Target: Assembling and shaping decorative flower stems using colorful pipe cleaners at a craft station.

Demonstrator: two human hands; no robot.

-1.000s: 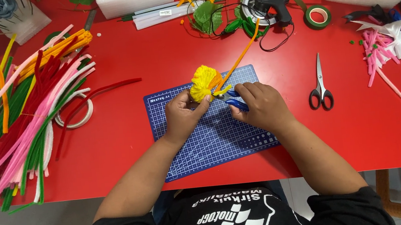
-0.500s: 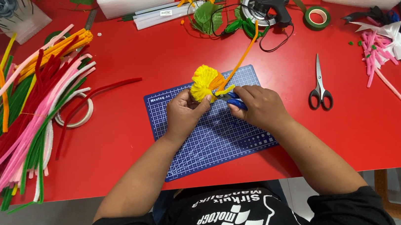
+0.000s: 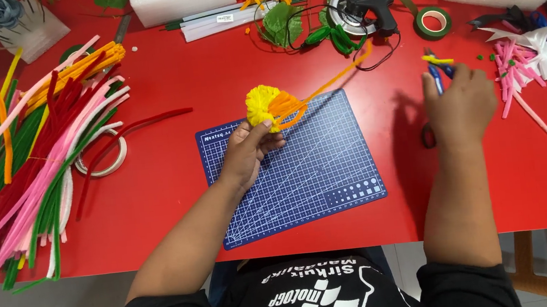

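Left hand (image 3: pixel 246 155) gripping a yellow-and-orange pipe-cleaner flower (image 3: pixel 268 104) above the blue cutting mat (image 3: pixel 302 171), right hand (image 3: pixel 459 103) closed around blue-handled pliers (image 3: pixel 437 70), over black scissors (image 3: pixel 427 136), red table (image 3: pixel 175 184)

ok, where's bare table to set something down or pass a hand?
Bare red table lies between the pipe cleaner pile and the cutting mat, and in front of the mat. The mat's lower half is free too. Another patch sits between the mat and the right hand. The back edge around the glue gun and the right side by the ribbons is crowded.
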